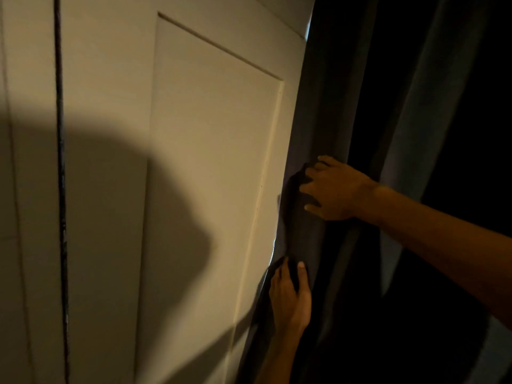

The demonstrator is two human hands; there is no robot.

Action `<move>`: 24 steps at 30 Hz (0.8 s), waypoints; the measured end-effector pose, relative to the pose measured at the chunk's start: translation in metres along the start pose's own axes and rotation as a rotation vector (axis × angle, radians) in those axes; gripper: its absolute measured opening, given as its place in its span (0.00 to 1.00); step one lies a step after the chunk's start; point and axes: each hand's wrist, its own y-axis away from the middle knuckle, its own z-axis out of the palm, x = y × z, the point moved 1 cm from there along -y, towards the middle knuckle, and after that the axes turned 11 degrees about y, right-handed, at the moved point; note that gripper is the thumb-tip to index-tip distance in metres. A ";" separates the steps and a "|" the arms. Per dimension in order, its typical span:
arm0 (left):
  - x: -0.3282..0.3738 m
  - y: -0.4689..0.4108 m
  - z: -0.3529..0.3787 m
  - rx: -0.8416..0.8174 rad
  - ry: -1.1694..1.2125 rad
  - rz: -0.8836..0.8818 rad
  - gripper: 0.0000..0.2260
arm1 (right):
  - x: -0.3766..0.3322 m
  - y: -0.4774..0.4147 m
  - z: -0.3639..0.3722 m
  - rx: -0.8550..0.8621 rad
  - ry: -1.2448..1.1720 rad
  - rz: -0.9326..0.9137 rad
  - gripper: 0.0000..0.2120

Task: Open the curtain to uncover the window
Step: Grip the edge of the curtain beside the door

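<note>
A dark grey curtain [346, 106] hangs in folds over the right half of the view, its left edge against a pale panelled door. My right hand [332, 189] reaches in from the right and grips a bunched fold at that left edge. Lower down, my left hand [291, 295] comes up from below and holds the same edge, with its thumb over the cloth. A thin strip of window light [308, 31] shows at the top between the door and the curtain. The window itself is hidden behind the cloth.
A cream panelled door or cabinet front [210, 162] fills the left and middle, with a dark vertical gap [61, 189] near its left side. A large shadow lies across its lower part. The far right is very dark.
</note>
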 end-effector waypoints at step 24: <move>-0.009 -0.026 0.047 -0.049 0.139 0.026 0.12 | 0.019 0.024 0.024 0.134 -0.208 0.176 0.22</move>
